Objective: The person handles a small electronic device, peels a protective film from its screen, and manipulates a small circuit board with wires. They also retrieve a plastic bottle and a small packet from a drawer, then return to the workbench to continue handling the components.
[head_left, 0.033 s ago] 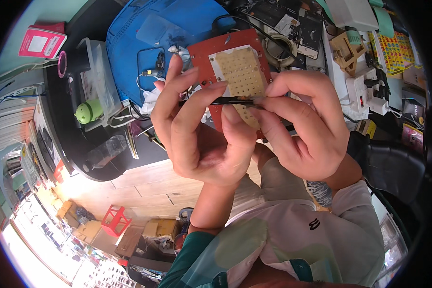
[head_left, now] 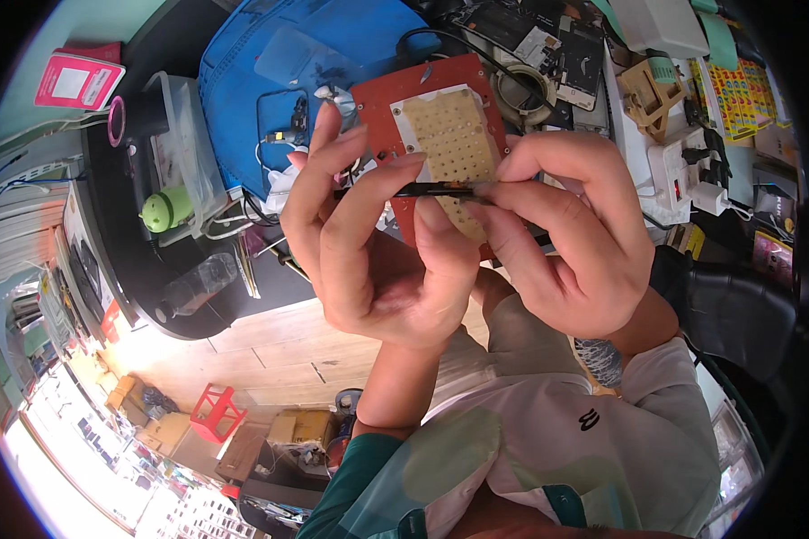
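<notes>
Left hand: the left hand (head_left: 382, 269) has its grip nearly closed, thumb below and a bent finger above, pinching a thin black strip (head_left: 433, 189); the other fingers stand up and spread.
Right hand: the right hand (head_left: 580, 238) pinches at the strip's right end with thumb and fingertips, its grip narrow; whether it also holds a smaller piece there cannot be told.
Black strip: held up level between the two hands, almost edge-on, in front of the red board (head_left: 377, 103); fingers hide parts of it.
Tan pad: a tan pad (head_left: 449, 130) dotted with holes lies on the red board.
In the way: both hands and the strip cover the lower part of the board and pad.
Blue mat: a blue mat (head_left: 234, 81) lies on the bench (head_left: 121, 229), left of the board.
Right of the board: a round ring (head_left: 523, 97), a wooden holder (head_left: 643, 103) and a white power strip (head_left: 674, 171) with plugs.
Left end of bench: a green figure (head_left: 166, 208) and a clear bottle (head_left: 202, 283) on its side.
Floor: a red stool (head_left: 216, 413), well apart from the hands.
</notes>
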{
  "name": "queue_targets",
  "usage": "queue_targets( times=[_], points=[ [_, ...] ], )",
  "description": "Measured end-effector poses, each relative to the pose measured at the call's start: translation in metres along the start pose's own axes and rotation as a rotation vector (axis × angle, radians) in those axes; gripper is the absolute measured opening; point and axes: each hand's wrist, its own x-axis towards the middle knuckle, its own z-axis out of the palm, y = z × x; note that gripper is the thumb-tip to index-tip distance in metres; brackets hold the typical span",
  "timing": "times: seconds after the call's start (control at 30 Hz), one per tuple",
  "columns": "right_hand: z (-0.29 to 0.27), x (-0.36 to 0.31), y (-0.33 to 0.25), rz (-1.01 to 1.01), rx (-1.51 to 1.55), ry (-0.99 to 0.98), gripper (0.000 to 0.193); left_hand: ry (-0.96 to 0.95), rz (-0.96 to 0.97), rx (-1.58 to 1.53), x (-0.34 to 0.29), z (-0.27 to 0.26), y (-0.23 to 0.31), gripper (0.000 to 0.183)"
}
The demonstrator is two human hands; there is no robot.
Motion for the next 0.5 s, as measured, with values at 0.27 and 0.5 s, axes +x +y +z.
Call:
queue_targets(
  times=[0.27,0.5],
  points=[
    [-0.0013,0.0046,0.0038,-0.012,0.006,-0.006,0.028,-0.004,0.033,-0.017,0.0004,0.0021,-0.0084,0.021],
    [-0.0013,0.0057,0.0031,-0.006,-0.015,-0.009,0.027,-0.026,0.058,0.004,0.0019,0.0012,-0.0107,0.023]
  ],
)
